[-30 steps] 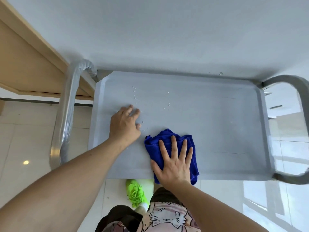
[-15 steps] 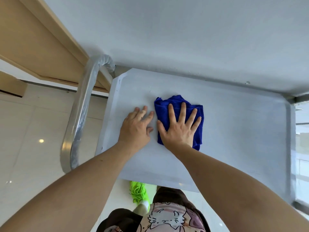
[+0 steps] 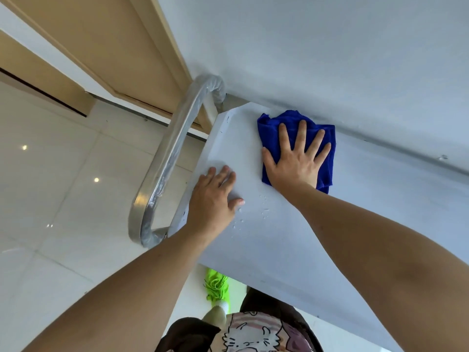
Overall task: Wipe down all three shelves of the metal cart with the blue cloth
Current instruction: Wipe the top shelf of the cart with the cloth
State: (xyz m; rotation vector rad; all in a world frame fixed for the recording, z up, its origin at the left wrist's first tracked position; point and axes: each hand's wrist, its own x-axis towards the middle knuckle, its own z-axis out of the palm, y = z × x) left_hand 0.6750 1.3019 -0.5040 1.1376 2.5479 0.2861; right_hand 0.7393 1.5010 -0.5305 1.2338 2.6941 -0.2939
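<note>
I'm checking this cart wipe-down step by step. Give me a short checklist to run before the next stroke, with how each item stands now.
1. Right hand flat on the blue cloth: ok.
2. Cloth on the top shelf, near its far left corner: ok.
3. Left hand on the shelf, clear of the cloth: ok.
4. Water drops wiped away: not ok.
5. Lower shelves: cannot tell, hidden.

Bright, even light fills the scene. Small round ceiling-light reflections glint on the glossy floor tiles (image 3: pixel 50 174), and a strong highlight runs along the plastic-wrapped cart handle (image 3: pixel 172 158). A soft shadow lies where the shelf (image 3: pixel 279 250) meets the wall (image 3: pixel 330 59). Wide-angle distortion bends and tilts straight lines toward the edges. Focus is slightly soft throughout.
</note>
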